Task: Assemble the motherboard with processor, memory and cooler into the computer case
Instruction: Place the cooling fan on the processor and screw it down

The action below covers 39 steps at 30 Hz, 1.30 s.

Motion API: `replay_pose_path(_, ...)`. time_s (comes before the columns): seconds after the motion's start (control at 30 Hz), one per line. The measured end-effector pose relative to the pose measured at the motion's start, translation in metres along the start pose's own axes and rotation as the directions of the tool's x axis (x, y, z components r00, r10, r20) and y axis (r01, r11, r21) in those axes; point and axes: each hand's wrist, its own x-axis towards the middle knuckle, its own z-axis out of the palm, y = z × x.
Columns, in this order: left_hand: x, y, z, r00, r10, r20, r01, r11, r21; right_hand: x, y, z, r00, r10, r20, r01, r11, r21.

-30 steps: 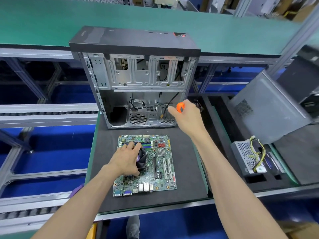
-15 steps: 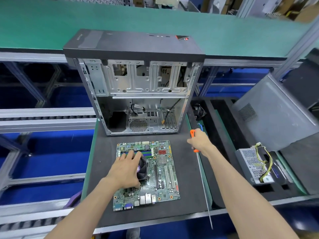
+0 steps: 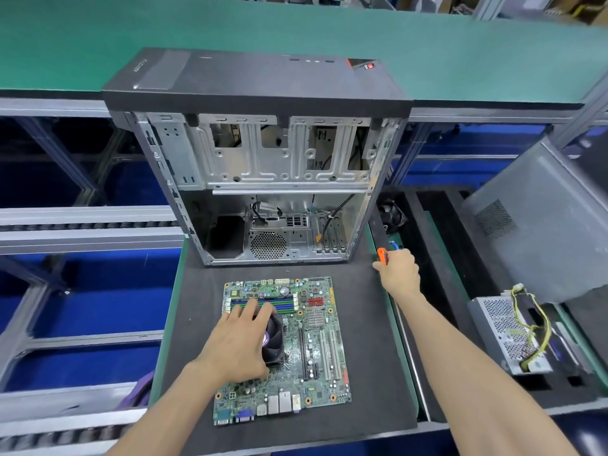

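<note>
The green motherboard [image 3: 316, 350] lies flat on the black foam mat [image 3: 371, 324], with memory sticks and a black fan cooler [image 3: 274, 343] fitted. My left hand [image 3: 240, 343] rests over the cooler, fingers curled around its top. Behind the board stands the open computer case [image 3: 260, 166], its side off and its interior facing me. My right hand [image 3: 399, 269] grips the orange handle of a long screwdriver [image 3: 382, 255] at the mat's right edge, beside the case's right lower corner. The shaft runs down along the mat edge under my forearm.
A grey side panel [image 3: 539, 222] leans at the right. A power supply [image 3: 506, 337] with yellow cables sits in a black foam tray [image 3: 444, 258], and a small fan [image 3: 391, 215] lies behind my right hand. A green conveyor [image 3: 230, 31] runs behind the case. Roller rails sit left.
My right hand moved from inside the case down and right to the mat's edge, bringing the orange screwdriver with it. My left hand stayed on the cooler.
</note>
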Motion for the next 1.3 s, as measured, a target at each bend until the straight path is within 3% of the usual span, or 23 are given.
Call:
replay_pose_path(0.33,-0.003,0.004,-0.008,1.0,-0.004,0.012,0.005,1.0,-0.029,0.006,-0.004,0.019,0.993,-0.121,0.007,0.117,0.942,-0.315)
replay_pose_path(0.6,-0.003,0.005,-0.016,0.998,-0.012,0.06,0.014,0.999,-0.032,0.002,-0.009,0.022,0.989,-0.098,0.107,0.129,0.932,-0.34)
replay_pose_path(0.73,0.011,0.013,-0.025,0.978,0.011,-0.21,-0.035,0.993,-0.114,0.001,-0.004,0.027,0.982,-0.121,0.145,0.169,0.908,-0.384)
replay_pose_path(0.83,0.026,0.023,-0.023,0.977,-0.034,-0.209,0.009,0.992,-0.122,0.001,-0.001,0.03,0.98,-0.12,0.157,0.174,0.902,-0.395)
replay_pose_path(1.17,0.031,0.029,-0.008,0.975,-0.094,-0.199,0.091,0.996,-0.023,-0.014,0.012,0.031,0.983,-0.149,0.111,0.181,0.905,-0.385)
replay_pose_path(1.23,0.031,0.029,-0.008,0.974,-0.097,-0.203,0.094,0.995,-0.026,-0.03,0.009,0.033,0.99,-0.138,0.039,0.143,0.927,-0.347)
replay_pose_path(1.3,0.031,0.029,-0.008,0.972,-0.096,-0.213,0.092,0.995,-0.029,-0.051,0.005,0.037,0.973,-0.225,-0.052,0.2,0.934,-0.297)
